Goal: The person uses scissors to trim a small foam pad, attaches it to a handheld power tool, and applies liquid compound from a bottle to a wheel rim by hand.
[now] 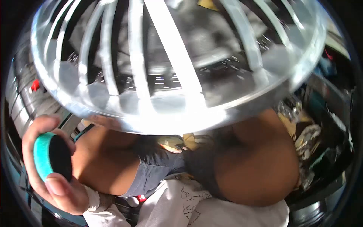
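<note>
On the left, my left hand [41, 166] is closed around a round pad [44, 153], teal on its edge and back and black on its face. Fingers curl over the top of the pad and the thumb presses its lower side. A large shiny metal disc [170, 113] with long slots and curved bars, like a grille or wheel cover, fills the upper part of the view. It stands tilted above my knees, apart from the pad. What supports it is not shown, and my right hand is not in view.
My bare legs [257, 166] and grey shorts [160, 174] are under the disc, with a white cloth [170, 202] over my lap. A dark crate [321, 181] of plastic scraps and litter stands on the right. A small red object [35, 84] lies at the far left.
</note>
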### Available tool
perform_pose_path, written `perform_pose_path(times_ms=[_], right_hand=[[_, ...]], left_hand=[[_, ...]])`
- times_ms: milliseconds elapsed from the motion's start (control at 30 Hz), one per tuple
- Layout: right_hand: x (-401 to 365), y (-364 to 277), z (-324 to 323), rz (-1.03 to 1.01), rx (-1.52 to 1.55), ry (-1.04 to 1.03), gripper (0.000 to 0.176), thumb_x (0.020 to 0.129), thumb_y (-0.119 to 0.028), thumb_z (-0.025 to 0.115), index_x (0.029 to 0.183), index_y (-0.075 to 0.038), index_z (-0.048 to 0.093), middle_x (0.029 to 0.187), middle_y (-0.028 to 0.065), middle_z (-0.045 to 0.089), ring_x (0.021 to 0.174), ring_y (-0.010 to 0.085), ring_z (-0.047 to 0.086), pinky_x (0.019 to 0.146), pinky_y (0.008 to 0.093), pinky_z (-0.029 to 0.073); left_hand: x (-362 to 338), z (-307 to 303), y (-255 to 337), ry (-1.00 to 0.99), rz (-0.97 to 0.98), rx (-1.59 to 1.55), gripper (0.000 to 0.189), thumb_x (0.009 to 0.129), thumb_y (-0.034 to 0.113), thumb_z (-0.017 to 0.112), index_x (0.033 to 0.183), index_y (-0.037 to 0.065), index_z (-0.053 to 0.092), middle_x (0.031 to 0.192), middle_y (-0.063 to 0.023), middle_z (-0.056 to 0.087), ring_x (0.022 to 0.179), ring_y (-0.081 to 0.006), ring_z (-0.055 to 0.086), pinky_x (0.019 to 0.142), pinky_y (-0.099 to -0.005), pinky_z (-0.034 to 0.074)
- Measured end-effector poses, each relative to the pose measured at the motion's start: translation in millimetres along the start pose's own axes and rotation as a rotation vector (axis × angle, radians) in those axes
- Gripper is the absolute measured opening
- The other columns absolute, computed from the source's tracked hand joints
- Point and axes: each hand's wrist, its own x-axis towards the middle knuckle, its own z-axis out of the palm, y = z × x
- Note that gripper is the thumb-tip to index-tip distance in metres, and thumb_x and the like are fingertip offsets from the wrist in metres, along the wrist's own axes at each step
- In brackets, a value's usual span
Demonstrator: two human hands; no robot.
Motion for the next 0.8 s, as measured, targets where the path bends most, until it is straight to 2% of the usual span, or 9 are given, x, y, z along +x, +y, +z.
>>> perform_pose_path(times_ms=[133,167,267,467,533,600,667,733,800], right_hand=[[-20,19,79,0.019,0.124,-0.044,0.026,0.085,-0.024,0.069,0.098,-0.003,0.06,0.088,0.0159,0.061,0.078,0.0292,0.06,0.071,0.0409,0.049],[-18,15,102,0.006,0.158,-0.065,0.026,0.085,-0.024,0.069,0.098,-0.003,0.061,0.087,0.0157,0.061,0.077,0.029,0.06,0.07,0.0408,0.049],[-45,37,149,0.053,0.277,-0.069,0.024,0.085,-0.024,0.069,0.095,-0.003,0.063,0.085,0.0153,0.063,0.075,0.0282,0.061,0.069,0.0404,0.049],[-62,87,229,0.06,0.501,-0.098,0.022,0.085,-0.023,0.068,0.091,-0.002,0.066,0.079,0.0146,0.065,0.07,0.0267,0.063,0.065,0.0397,0.05],[-70,93,218,0.06,0.453,-0.053,0.014,0.084,-0.019,0.067,0.084,-0.005,0.067,0.073,0.0122,0.065,0.065,0.0235,0.062,0.06,0.0371,0.049],[-45,123,226,-0.064,0.107,-0.049,0.014,0.085,-0.016,0.063,0.091,-0.005,0.067,0.076,0.0149,0.067,0.067,0.0277,0.064,0.063,0.0431,0.051],[-36,117,176,0.105,0.45,0.235,0.016,0.086,-0.017,0.062,0.097,-0.006,0.066,0.084,0.0185,0.068,0.076,0.0344,0.066,0.071,0.0478,0.052],[-33,100,99,0.305,0.376,0.26,0.019,0.085,-0.019,0.064,0.099,-0.006,0.063,0.09,0.019,0.067,0.086,0.0379,0.065,0.076,0.0465,0.051],[-22,118,82,0.131,0.337,0.712,0.018,0.081,-0.017,0.067,0.093,-0.005,0.063,0.093,0.0173,0.066,0.09,0.0391,0.062,0.08,0.0457,0.05]], left_hand=[[-7,3,0,0.062,0.104,-0.111,0.082,0.088,0.068,0.051,0.119,-0.008,0.056,0.093,-0.0104,0.056,0.073,-0.0138,0.049,0.063,-0.025,0.036],[-9,-9,-12,-0.03,0.125,-0.146,0.079,0.089,0.066,0.05,0.12,-0.007,0.056,0.093,-0.0102,0.055,0.073,-0.0147,0.048,0.064,-0.0268,0.036],[-11,-11,-18,-0.122,0.23,-0.148,0.066,0.097,0.056,0.044,0.126,-0.002,0.058,0.085,-0.0059,0.052,0.076,-0.0144,0.046,0.07,-0.0268,0.034],[1,37,8,-0.213,0.216,-0.465,0.054,0.102,0.043,0.044,0.129,-0.001,0.058,0.083,-0.0036,0.052,0.077,-0.012,0.045,0.069,-0.0244,0.034],[8,35,-8,-0.294,0.397,-0.275,0.044,0.105,0.031,0.041,0.131,0.0,0.058,0.092,-0.0065,0.057,0.082,-0.0155,0.05,0.076,-0.0263,0.038],[10,27,-26,-0.254,0.493,-0.063,0.044,0.107,0.029,0.036,0.132,0.0,0.058,0.108,-0.011,0.061,0.095,-0.0217,0.057,0.089,-0.0319,0.044],[5,21,-34,-0.216,0.515,0.003,0.048,0.108,0.032,0.033,0.132,-0.002,0.056,0.125,-0.0146,0.063,0.109,-0.0266,0.059,0.1,-0.0371,0.044],[-4,12,-40,-0.237,0.457,-0.088,0.051,0.107,0.037,0.033,0.132,-0.002,0.056,0.12,-0.0129,0.061,0.106,-0.0245,0.057,0.097,-0.0358,0.042],[-18,11,-40,-0.234,0.431,-0.141,0.057,0.106,0.044,0.034,0.132,-0.002,0.055,0.105,-0.009,0.06,0.096,-0.0204,0.054,0.09,-0.0333,0.041]])
